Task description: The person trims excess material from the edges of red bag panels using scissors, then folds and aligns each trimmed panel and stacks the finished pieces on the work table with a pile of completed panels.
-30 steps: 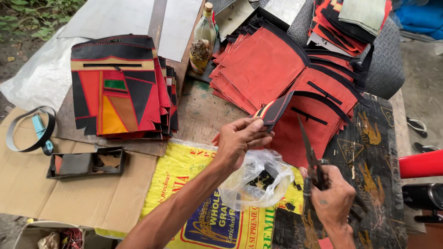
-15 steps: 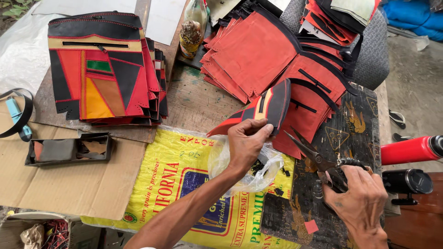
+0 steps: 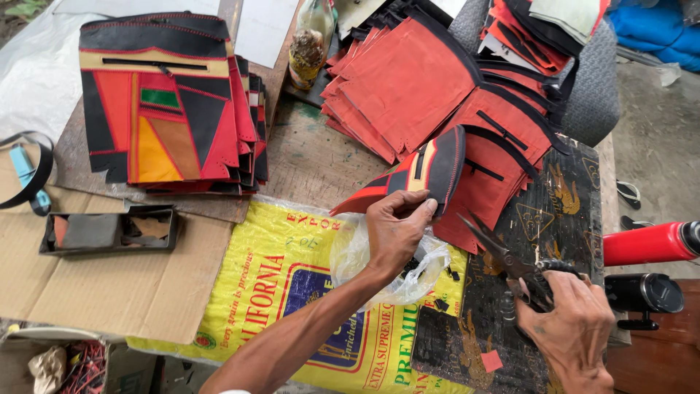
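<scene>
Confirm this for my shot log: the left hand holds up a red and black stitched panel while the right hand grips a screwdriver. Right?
Not quite. The head view shows the right hand gripping scissors, not a screwdriver. The left hand does hold up the red and black stitched panel.

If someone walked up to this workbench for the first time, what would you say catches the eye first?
Most striking is the red-and-black patchwork piece that the left hand lifts at the centre, with the right hand holding scissors just beside it. Behind lie a fanned heap of red panels, and at the upper left a stack of multicoloured pieces. A bright yellow sack covers the near table.
</scene>
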Motion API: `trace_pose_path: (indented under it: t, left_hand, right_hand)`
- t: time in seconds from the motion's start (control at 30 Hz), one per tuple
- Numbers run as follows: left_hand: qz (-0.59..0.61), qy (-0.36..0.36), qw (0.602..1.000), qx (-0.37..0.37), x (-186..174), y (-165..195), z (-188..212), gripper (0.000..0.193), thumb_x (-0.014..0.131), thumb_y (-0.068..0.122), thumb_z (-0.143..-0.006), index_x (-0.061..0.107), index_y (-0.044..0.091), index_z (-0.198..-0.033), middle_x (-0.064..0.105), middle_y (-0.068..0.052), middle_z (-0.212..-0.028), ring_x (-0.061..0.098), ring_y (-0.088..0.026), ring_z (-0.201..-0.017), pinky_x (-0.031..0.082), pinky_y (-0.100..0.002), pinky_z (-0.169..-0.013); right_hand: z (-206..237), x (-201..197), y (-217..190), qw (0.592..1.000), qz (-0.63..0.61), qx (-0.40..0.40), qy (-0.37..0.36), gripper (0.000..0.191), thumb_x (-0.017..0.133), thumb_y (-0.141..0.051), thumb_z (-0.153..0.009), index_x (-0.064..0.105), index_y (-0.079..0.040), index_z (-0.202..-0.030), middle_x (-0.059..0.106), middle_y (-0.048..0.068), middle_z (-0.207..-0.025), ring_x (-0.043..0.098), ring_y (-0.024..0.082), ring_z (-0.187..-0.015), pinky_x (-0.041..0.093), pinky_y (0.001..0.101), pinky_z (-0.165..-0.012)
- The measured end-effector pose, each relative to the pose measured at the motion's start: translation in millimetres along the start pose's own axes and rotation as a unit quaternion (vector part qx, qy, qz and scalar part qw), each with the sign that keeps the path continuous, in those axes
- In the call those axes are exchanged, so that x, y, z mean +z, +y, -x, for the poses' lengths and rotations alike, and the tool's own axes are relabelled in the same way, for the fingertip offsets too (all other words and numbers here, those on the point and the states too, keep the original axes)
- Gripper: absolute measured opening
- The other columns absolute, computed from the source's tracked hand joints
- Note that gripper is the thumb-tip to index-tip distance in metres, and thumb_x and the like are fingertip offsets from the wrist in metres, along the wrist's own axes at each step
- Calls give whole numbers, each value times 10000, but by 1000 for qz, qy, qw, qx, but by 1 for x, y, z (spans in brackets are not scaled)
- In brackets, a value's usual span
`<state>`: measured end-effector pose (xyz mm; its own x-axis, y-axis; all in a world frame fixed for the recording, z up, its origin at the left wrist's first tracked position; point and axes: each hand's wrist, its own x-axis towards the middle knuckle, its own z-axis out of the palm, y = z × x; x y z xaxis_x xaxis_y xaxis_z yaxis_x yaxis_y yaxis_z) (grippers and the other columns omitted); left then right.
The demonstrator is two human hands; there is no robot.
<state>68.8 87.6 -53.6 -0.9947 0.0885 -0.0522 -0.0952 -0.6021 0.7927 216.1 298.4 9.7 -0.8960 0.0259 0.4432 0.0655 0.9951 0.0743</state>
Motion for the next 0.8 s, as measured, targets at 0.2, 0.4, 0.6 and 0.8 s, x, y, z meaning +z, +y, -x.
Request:
trace_pose_path:
  t: [0.2,0.4,0.6,0.8]
  left_hand:
    - [-18,-10,1000,7,1,-2,4,132,742,25,-922,745,-65,-1019,740,-69,-917,688,-89,-806,638,-276,-760]
    - [-39,-4,999,-3,1,0,6,151,747,25,-908,749,-58,-1034,751,-70,-918,705,-94,-795,620,-259,-745]
    - [-35,-16,999,-5,0,1,6,151,745,29,-914,748,-59,-1037,757,-72,-924,712,-96,-804,613,-251,-752]
    - [-35,-13,999,-10,0,-1,6,151,746,27,-913,749,-58,-1038,757,-78,-914,709,-97,-785,608,-250,-733]
  right_hand:
    - [-4,1,-2,1000,3,-3,-1,298,846,-282,-792,677,-56,-888,695,67,-894,634,298,-796,482,381,-712]
    - [-15,2,-10,1000,-7,-24,0,267,832,-254,-796,666,-59,-874,684,67,-869,637,300,-787,482,383,-720]
    - [-21,6,-10,1000,-1,-31,2,242,819,-245,-813,657,-69,-855,682,67,-864,635,298,-782,474,385,-711]
    - [-25,2,-5,999,7,-47,2,256,831,-261,-821,663,-70,-844,675,66,-833,611,309,-739,469,390,-679]
